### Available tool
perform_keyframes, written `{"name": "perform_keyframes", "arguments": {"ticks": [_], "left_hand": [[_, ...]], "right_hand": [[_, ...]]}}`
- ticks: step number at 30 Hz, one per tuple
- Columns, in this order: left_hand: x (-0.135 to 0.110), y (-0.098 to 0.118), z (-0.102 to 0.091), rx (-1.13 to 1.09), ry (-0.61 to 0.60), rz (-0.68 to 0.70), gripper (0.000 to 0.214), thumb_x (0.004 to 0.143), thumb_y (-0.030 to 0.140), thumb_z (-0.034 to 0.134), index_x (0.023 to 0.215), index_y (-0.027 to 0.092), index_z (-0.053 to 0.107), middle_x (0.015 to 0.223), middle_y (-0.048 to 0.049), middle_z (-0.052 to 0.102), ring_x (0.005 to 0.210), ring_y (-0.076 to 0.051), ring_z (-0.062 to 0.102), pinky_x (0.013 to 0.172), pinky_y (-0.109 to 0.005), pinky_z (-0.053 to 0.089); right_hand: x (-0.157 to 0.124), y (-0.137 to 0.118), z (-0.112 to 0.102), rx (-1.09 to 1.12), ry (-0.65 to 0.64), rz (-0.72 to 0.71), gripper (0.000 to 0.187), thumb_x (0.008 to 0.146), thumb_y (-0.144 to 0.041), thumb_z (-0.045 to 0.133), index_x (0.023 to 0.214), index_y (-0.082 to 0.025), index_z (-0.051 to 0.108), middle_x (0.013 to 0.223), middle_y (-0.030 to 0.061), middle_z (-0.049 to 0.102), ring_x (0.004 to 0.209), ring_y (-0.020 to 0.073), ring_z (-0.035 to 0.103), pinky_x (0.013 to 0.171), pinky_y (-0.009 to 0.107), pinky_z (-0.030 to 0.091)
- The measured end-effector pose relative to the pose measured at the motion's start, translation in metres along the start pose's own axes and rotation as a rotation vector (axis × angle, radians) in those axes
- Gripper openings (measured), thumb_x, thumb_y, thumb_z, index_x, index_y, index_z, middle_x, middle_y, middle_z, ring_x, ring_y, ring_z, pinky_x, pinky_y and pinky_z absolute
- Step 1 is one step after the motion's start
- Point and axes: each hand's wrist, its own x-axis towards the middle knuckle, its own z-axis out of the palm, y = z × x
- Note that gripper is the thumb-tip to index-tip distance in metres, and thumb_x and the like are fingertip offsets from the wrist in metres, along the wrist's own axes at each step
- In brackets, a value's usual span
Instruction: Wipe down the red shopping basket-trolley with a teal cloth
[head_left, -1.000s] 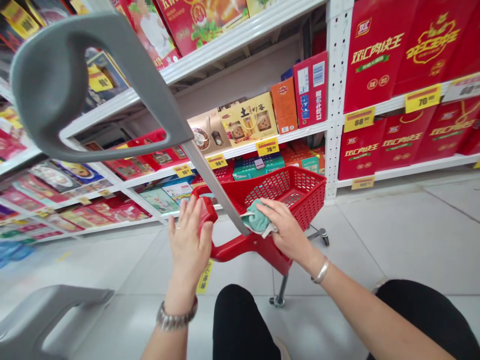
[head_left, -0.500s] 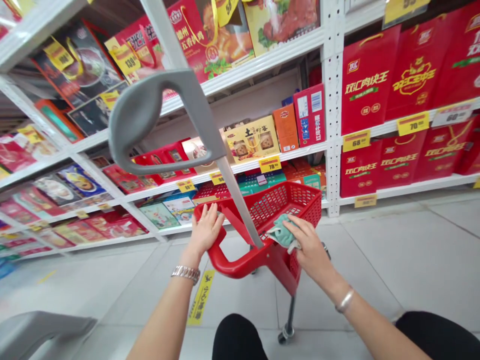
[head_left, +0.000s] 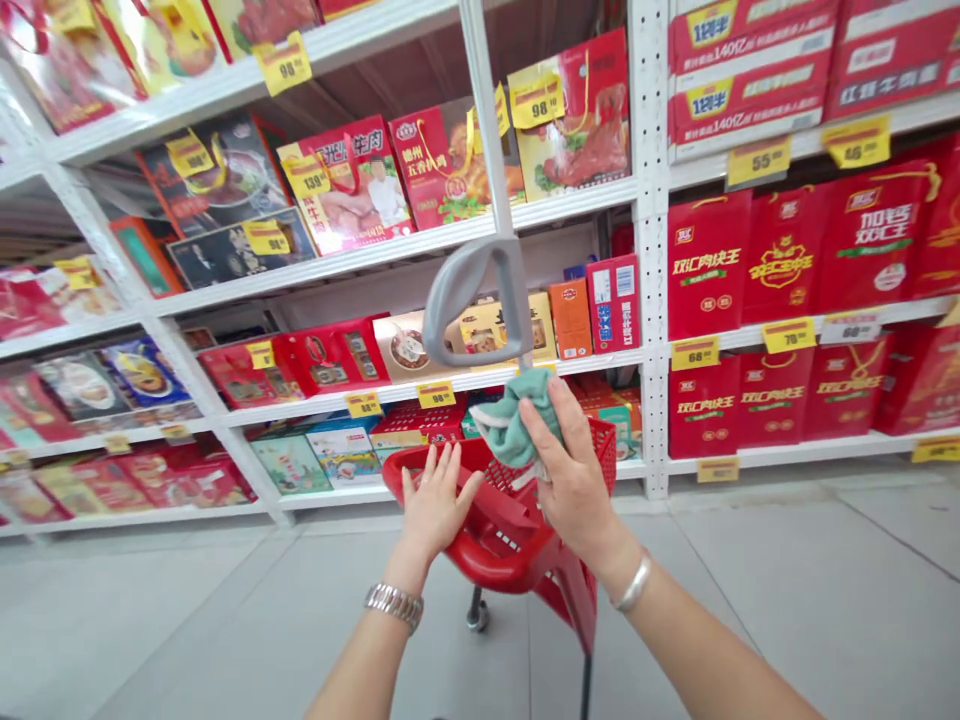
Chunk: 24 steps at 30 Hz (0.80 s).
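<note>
A red plastic shopping cart (head_left: 491,572) with a perforated basket stands in front of me. My left hand (head_left: 435,505) lies on its red rim at the near left, palm down with the fingers spread. In my right hand (head_left: 583,495) is a crumpled green cloth (head_left: 517,415) with a pale edge. The hand holds it above the basket, near the lower end of a light metal pole (head_left: 484,110). That pole carries a grey loop handle (head_left: 441,300) just above the cloth. Hand and cloth hide part of the basket and the pole's foot.
White shelves (head_left: 420,232) with boxed foods and yellow price tags run behind the cart. Red gift bags (head_left: 709,265) fill the shelving on the right, beside a perforated upright (head_left: 654,250). Grey floor tiles (head_left: 225,620) lie around the cart, and a caster (head_left: 478,615) shows under it.
My right hand has lifted the cloth up from the basket's near edge towards the pole. The grey handle appears farther off and more to the right. My left hand stays on the rim.
</note>
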Motion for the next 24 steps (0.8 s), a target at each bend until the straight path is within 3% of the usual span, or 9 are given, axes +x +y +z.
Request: {"name": "perform_keyframes", "arguments": {"ticks": [5,9,11,15,18,22,24], "left_hand": [[-0.004,0.007,-0.004,-0.02,0.025,-0.04,0.064,0.101,0.052,0.026,0.157,0.023,0.032,0.163,-0.0119,0.031,0.154,-0.03,0.021,0.12,-0.07,0.014],[-0.008,0.007,-0.001,-0.028,0.08,-0.067,0.065,0.101,0.052,0.026,0.156,0.019,0.033,0.162,-0.0133,0.032,0.154,-0.031,0.021,0.12,-0.07,0.012],[-0.01,0.007,0.002,-0.029,0.12,-0.073,0.063,0.101,0.052,0.027,0.155,0.021,0.036,0.16,-0.0136,0.036,0.154,-0.031,0.024,0.12,-0.07,0.012],[-0.015,0.012,0.003,-0.054,0.144,-0.136,0.063,0.101,0.051,0.026,0.155,0.019,0.037,0.16,-0.0133,0.037,0.153,-0.032,0.026,0.12,-0.071,0.01],[-0.019,0.016,-0.002,-0.095,0.149,-0.167,0.064,0.101,0.052,0.025,0.154,0.018,0.038,0.16,-0.014,0.037,0.153,-0.033,0.027,0.12,-0.071,0.012],[-0.024,0.019,-0.005,-0.119,0.123,-0.206,0.065,0.101,0.055,0.024,0.154,0.021,0.039,0.16,-0.0122,0.038,0.153,-0.032,0.025,0.121,-0.069,0.012],[-0.025,0.021,-0.005,-0.113,0.109,-0.244,0.066,0.101,0.056,0.023,0.155,0.021,0.038,0.161,-0.0113,0.038,0.154,-0.032,0.024,0.122,-0.068,0.012]], "right_hand": [[-0.082,0.031,0.005,0.062,-0.131,0.235,0.084,0.084,0.004,0.043,0.158,-0.035,0.031,0.164,0.0066,0.033,0.149,0.023,0.036,0.12,0.047,0.039],[-0.13,0.037,-0.007,0.038,-0.222,0.279,0.081,0.079,0.005,0.04,0.152,-0.031,0.046,0.154,0.0078,0.05,0.14,0.0224,0.049,0.115,0.046,0.046],[-0.128,0.029,-0.016,-0.004,-0.205,0.266,0.084,0.075,0.006,0.039,0.15,-0.032,0.048,0.152,0.0065,0.052,0.138,0.0228,0.051,0.113,0.046,0.048],[-0.082,-0.002,-0.035,-0.029,-0.1,0.145,0.087,0.077,0.005,0.043,0.154,-0.034,0.041,0.157,0.0054,0.044,0.142,0.0272,0.045,0.114,0.052,0.045],[-0.061,-0.028,-0.034,-0.015,-0.143,0.055,0.084,0.081,0.004,0.046,0.156,-0.033,0.037,0.159,0.0066,0.041,0.144,0.0303,0.041,0.115,0.057,0.043],[-0.087,-0.049,-0.016,-0.053,-0.361,0.004,0.077,0.081,0.004,0.045,0.151,-0.028,0.046,0.152,0.0087,0.052,0.146,0.0335,0.036,0.11,0.061,0.046],[-0.106,-0.052,-0.01,-0.072,-0.4,-0.035,0.073,0.081,0.004,0.045,0.146,-0.027,0.052,0.147,0.0086,0.057,0.146,0.0342,0.035,0.106,0.061,0.048]]}}
